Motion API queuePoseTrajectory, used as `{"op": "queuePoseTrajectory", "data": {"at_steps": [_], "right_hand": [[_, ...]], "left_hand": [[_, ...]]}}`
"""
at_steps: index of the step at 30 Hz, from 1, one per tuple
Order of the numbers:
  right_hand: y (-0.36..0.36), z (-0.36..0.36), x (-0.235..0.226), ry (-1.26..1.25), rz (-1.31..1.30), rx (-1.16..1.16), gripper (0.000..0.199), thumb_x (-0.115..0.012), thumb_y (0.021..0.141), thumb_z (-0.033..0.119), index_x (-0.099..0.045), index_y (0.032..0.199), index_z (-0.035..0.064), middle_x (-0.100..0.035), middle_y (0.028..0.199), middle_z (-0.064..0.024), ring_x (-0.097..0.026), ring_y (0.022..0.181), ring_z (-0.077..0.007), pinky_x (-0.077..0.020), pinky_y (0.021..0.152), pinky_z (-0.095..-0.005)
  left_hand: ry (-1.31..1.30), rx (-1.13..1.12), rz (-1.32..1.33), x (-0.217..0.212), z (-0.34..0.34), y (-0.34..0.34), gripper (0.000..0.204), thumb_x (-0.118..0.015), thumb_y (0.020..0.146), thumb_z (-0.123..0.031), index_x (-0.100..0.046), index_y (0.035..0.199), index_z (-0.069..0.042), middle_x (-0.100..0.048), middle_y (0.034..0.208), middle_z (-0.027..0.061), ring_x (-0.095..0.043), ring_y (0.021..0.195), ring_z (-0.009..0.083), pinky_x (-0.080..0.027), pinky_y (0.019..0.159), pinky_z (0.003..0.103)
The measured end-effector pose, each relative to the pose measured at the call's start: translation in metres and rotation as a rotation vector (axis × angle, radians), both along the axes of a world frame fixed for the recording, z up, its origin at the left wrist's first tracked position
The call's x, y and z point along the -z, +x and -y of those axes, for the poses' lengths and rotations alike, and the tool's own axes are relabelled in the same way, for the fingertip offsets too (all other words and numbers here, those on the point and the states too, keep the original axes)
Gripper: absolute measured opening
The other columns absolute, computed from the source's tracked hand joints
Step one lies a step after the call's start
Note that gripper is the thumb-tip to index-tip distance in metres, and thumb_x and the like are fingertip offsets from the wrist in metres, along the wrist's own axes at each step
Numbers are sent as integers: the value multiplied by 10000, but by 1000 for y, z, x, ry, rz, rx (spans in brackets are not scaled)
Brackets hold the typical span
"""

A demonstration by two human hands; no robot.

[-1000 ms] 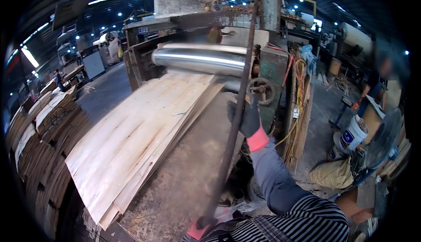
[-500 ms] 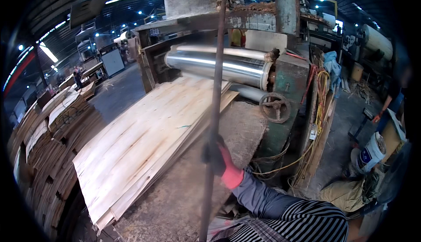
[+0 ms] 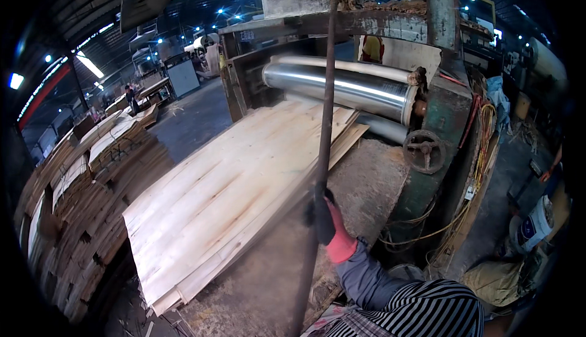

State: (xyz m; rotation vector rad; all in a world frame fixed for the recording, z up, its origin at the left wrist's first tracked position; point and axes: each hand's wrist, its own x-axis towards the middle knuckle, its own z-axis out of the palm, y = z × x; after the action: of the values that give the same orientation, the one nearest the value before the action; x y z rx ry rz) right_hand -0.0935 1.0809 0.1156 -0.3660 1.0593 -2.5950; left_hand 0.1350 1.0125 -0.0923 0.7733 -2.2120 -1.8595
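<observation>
One gloved hand (image 3: pixel 326 221) in view, one long pole (image 3: pixel 323 148) in it. One stack of veneer sheets (image 3: pixel 232 196) on the bench (image 3: pixel 366 184). One shiny steel roller (image 3: pixel 336 83). One handwheel (image 3: pixel 424 152). One white bucket (image 3: pixel 532 227). Several veneer piles (image 3: pixel 79 178) at left; exact count unclear.
</observation>
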Motion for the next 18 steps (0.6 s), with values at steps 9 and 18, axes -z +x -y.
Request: {"op": "queuePoseTrajectory", "data": {"at_steps": [9, 18], "right_hand": [[-47, -6, -22, 77, -13, 39, 301, -465, 848, 375, -472, 1007, 119, -431, 562, 18, -448, 428, -99, -372, 381, -234], [-101, -5, -68, 3, -89, -15, 347, -407, 879, 321, -378, 1115, 69, -414, 569, -6, -415, 425, -98, -370, 392, -221]], "left_hand": [[42, -66, 59, 2, 8, -36, 232, -559, 786, -201, -552, 915, -7, -556, 698, 56, -495, 595, 90, -402, 508, 223], [124, -85, 75, 9, 6, -42, 239, -565, 782, -196, -548, 924, -5, -560, 715, 62, -501, 610, 96, -408, 521, 226]]}}
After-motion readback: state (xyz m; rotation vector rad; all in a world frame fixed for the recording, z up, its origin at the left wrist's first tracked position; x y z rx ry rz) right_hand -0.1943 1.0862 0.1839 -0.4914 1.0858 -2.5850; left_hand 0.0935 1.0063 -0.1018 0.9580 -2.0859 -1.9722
